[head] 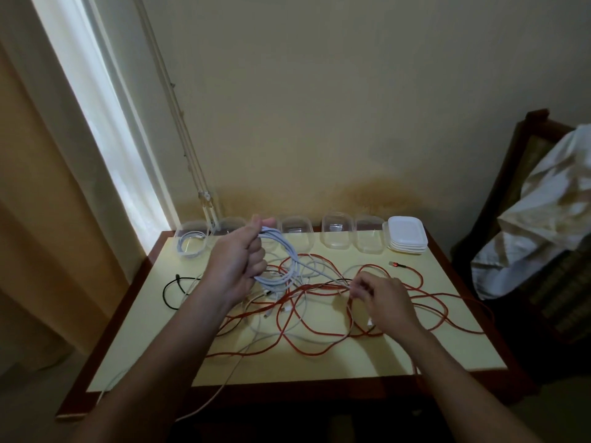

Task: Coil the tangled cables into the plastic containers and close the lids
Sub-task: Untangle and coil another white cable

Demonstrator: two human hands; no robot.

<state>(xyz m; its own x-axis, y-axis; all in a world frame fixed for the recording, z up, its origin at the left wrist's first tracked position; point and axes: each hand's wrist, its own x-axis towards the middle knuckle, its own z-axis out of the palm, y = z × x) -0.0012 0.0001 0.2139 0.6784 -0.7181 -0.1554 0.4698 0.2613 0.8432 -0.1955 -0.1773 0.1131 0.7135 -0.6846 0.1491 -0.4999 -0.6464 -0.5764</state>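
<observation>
White cable (281, 262) is gripped as a loose coil in the left hand (238, 260), fingers curled right round the loops. It's held up over the table (431, 350) at roughly 11 o'clock from the tangle. A straight run off that same coil is pinched between thumb and fingertips of the right hand (382, 298), at about 4 o'clock from the coil. Underneath, red cables (319, 318) are sprawled in a messy knot across the middle, with a black cable (169, 289) lying out at 9 o'clock. Clear plastic containers (336, 233) are lined up along the 12 o'clock edge. The 11 o'clock container (191, 243) is open-topped with a white coil tucked inside. White lids (407, 235) are stacked at 1 o'clock, just beside the row.
</observation>
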